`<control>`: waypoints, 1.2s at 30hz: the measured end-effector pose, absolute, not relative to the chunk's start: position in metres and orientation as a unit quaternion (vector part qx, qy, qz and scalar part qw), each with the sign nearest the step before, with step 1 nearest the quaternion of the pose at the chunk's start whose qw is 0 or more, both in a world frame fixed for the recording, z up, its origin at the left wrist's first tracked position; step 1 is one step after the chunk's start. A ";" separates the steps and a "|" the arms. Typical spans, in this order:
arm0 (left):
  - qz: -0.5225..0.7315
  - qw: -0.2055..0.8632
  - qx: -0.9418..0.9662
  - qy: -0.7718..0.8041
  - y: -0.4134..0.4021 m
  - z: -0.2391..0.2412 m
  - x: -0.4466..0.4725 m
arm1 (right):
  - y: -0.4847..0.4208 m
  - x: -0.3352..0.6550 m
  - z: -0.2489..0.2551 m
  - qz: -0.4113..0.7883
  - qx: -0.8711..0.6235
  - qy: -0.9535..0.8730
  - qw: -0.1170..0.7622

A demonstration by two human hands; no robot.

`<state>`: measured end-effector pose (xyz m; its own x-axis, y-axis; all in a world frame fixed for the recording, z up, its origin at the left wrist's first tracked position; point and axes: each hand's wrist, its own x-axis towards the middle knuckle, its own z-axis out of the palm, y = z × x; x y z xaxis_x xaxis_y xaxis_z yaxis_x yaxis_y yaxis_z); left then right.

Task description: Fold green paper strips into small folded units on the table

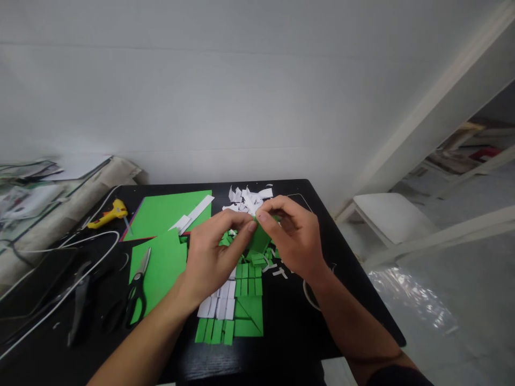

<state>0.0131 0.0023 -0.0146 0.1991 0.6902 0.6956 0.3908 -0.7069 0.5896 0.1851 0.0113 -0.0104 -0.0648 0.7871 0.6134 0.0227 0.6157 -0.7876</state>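
Above the middle of the table, my left hand and my right hand meet at the fingertips. Both pinch the top edge of a small piece of green paper, which hangs down between them. Under and in front of them, folded green paper pieces and white ones lie in rows, with a larger green paper rectangle beside them. Loose green scraps partly show beneath my hands. A pile of white paper scraps lies just behind my fingers.
On the black table, black-handled scissors rest on a green sheet. A larger green sheet carries white strips. A yellow glue gun, a dark tool and white cables lie left. A white stool stands right.
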 end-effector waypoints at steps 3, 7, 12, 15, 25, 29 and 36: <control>0.520 0.141 0.767 0.348 0.002 -0.015 0.013 | 0.012 0.185 -0.011 0.304 -0.319 -0.660 0.609; 0.530 0.163 0.746 0.368 0.003 -0.016 0.011 | 0.013 0.184 -0.011 0.336 -0.322 -0.647 0.604; 0.563 0.175 0.704 0.397 0.005 -0.017 0.007 | 0.013 0.187 -0.010 0.389 -0.328 -0.616 0.601; 0.570 0.183 0.697 0.394 0.006 -0.017 0.007 | 0.013 0.188 -0.008 0.379 -0.334 -0.617 0.603; 0.580 0.230 0.687 0.373 0.006 -0.016 0.007 | 0.011 0.187 -0.011 0.361 -0.326 -0.643 0.592; 0.593 0.226 0.678 0.370 0.006 -0.016 0.006 | 0.011 0.186 -0.012 0.373 -0.314 -0.648 0.584; 0.593 0.244 0.671 0.372 0.006 -0.016 0.006 | 0.012 0.189 -0.009 0.373 -0.311 -0.648 0.587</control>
<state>0.0058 0.0056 -0.0159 0.0201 0.7887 0.6145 0.2113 -0.6041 0.7684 0.1885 0.0116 -0.0087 -0.1183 0.8406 0.5285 -0.0343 0.5285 -0.8483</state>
